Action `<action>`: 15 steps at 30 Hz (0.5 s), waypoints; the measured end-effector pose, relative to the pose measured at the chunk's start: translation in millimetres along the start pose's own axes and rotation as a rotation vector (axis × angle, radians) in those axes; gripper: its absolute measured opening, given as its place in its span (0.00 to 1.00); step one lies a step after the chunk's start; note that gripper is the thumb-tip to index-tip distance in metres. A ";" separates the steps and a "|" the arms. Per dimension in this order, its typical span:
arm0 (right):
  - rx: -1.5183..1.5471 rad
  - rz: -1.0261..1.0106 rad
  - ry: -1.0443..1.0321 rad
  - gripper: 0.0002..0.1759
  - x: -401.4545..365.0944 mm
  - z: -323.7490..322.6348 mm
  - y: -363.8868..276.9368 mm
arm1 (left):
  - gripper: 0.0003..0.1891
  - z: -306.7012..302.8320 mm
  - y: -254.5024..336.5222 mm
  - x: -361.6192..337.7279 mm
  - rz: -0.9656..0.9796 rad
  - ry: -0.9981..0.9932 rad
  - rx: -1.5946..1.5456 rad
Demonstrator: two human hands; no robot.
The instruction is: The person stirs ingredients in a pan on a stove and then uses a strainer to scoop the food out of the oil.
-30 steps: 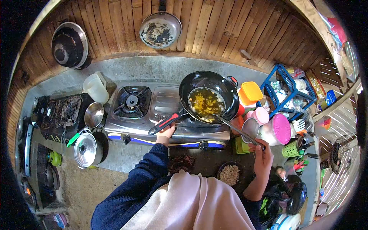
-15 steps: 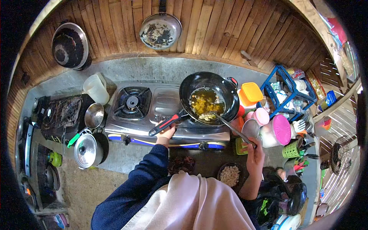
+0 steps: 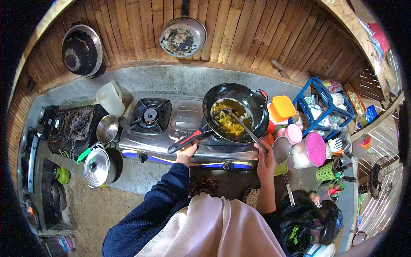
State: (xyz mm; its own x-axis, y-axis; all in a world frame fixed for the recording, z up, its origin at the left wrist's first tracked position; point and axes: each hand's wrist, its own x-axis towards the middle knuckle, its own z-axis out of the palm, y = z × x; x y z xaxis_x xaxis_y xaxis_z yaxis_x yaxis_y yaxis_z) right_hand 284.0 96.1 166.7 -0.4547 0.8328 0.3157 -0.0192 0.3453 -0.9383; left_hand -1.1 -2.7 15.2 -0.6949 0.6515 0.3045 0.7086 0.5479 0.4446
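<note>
A black wok (image 3: 254,112) sits on the right burner of the steel gas stove (image 3: 188,113), with yellow pieces in oil (image 3: 231,124) at its bottom. My left hand (image 3: 187,148) is closed round the wok's black and red handle (image 3: 185,141), at the stove's front. To the right, my right hand (image 3: 266,160) grips the upper end of a long metal ladle (image 3: 246,127). The ladle slants over the wok's front rim, and its head is down among the yellow pieces, partly hidden.
A lidded pot (image 3: 96,167) and a small saucepan (image 3: 107,128) stand left of the stove. To the right are a strainer (image 3: 281,150), an orange container (image 3: 283,107), a pink-lidded tub (image 3: 314,148) and a blue rack (image 3: 314,122). Pans hang on the wall.
My right hand has moved left and slightly down. The ladle's head has moved from the wok's front side toward its middle and back. My left hand keeps its hold on the handle.
</note>
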 end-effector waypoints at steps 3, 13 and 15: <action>-0.025 0.005 0.053 0.16 6.3 9.1 7.2 | 0.16 5.4 -1.1 -0.2 -0.021 -0.028 0.019; -0.068 -0.011 0.075 0.17 -3.9 -9.8 -0.5 | 0.13 13.1 -3.4 -1.0 0.036 0.145 -0.040; -0.147 0.020 0.098 0.17 -12.2 -20.1 -16.3 | 0.13 9.8 -1.8 -1.8 0.042 0.148 -0.021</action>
State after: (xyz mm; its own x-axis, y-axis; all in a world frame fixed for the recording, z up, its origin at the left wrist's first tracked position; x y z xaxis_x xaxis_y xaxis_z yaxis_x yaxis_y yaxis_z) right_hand 307.7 89.0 180.9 -0.3648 0.8758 0.3160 0.1229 0.3817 -0.9161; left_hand 0.0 0.3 5.6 -0.6765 0.5882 0.4431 0.7355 0.5101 0.4458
